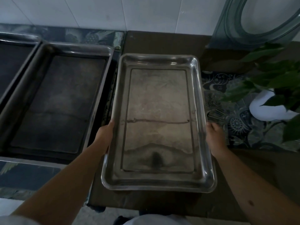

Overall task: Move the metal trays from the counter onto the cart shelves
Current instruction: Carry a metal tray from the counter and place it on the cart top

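Note:
A shiny rectangular metal tray (158, 124) fills the middle of the view, long side running away from me, empty inside. My left hand (104, 134) grips its left rim and my right hand (215, 137) grips its right rim, both about halfway along. The tray is over a brown surface (162, 41); I cannot tell whether it rests on it or is lifted. A second, darker metal tray (65, 98) lies to the left, and the edge of a third tray (14, 51) shows at the far left.
A white tiled wall (129, 12) runs along the back. At right, a green leafy plant (276, 78) in a white pot (267, 109) stands on a patterned cloth (235, 127). A large clear container (259, 18) stands at the back right.

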### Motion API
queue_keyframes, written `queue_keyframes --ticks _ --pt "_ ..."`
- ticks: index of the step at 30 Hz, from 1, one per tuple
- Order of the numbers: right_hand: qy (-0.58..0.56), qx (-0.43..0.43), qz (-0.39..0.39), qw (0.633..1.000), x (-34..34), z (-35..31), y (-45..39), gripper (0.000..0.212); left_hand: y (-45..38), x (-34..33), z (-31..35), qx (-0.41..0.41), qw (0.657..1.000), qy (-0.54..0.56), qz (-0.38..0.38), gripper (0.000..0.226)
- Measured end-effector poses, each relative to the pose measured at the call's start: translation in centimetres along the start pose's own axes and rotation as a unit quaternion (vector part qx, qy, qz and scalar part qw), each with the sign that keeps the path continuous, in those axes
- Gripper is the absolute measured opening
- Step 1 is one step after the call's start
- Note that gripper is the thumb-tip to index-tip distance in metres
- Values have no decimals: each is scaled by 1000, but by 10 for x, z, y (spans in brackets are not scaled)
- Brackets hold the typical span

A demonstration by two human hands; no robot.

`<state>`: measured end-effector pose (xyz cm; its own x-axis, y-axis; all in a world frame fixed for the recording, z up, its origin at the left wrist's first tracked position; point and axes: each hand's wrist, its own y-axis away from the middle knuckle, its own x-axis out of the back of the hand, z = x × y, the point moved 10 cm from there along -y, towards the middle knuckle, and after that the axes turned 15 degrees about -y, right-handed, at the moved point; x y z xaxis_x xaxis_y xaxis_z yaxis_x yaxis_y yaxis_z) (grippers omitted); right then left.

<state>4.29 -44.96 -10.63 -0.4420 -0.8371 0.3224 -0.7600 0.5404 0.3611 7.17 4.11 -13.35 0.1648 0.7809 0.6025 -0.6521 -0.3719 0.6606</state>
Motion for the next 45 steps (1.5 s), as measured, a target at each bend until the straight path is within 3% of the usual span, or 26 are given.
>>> queue_keyframes --ticks 7,13,17,22,26,35,40,45 --pt "-37 -12 15 999 17 3 22 34 28 17 -1 -41 998 -4 47 61" --pt "-57 11 -36 998 6 -34 59 22 59 63 -25 -38 996 50 66 62" --pt "-4 84 -78 993 -30 -82 84 24 87 111 -64 -34 988 126 87 56" --pt "24 173 -165 971 -125 -141 128 23 137 178 -159 22 961 211 177 44" --pt "67 238 -276 929 -224 -167 200 27 197 217 -269 75 920 287 254 46" --pt "147 299 -507 795 -404 -156 433 33 358 233 -483 163 771 476 390 48" --pt "166 327 -581 727 -453 -122 551 41 437 215 -573 227 740 458 438 47" --pt "169 345 -609 694 -478 -100 635 37 484 218 -630 249 714 448 478 47"
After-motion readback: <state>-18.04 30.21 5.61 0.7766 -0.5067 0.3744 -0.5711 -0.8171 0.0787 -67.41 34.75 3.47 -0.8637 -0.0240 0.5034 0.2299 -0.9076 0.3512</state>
